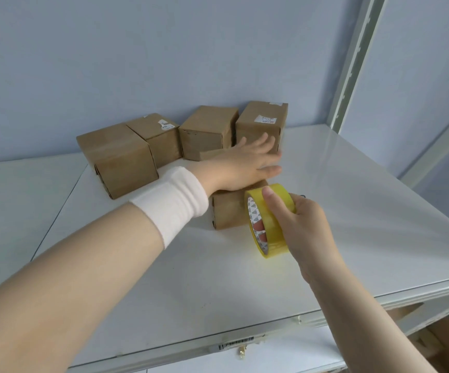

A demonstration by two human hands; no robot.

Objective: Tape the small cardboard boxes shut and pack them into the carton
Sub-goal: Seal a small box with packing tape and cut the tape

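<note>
White table (352,211): glossy top, fills middle and lower frame.
Blue wall (110,63): upper frame, behind table.
Row of four small cardboard boxes (207,133): frame centre, at table's back edge against wall; two bear white labels.
Fifth small box (228,214): centre, nearer than row, top hidden under left hand.
Left hand (244,165): fingers straight, palm flat on fifth small box.
Right hand (306,224): grips yellow tape roll (269,219), thumb on outer face, fingers through core; roll stands on edge just beside fifth small box's right end.
White wristband (172,200): on left forearm.

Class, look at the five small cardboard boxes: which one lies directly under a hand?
The front box, apart from the four along the wall: the left hand lies over its top, the tape roll beside it.
</note>
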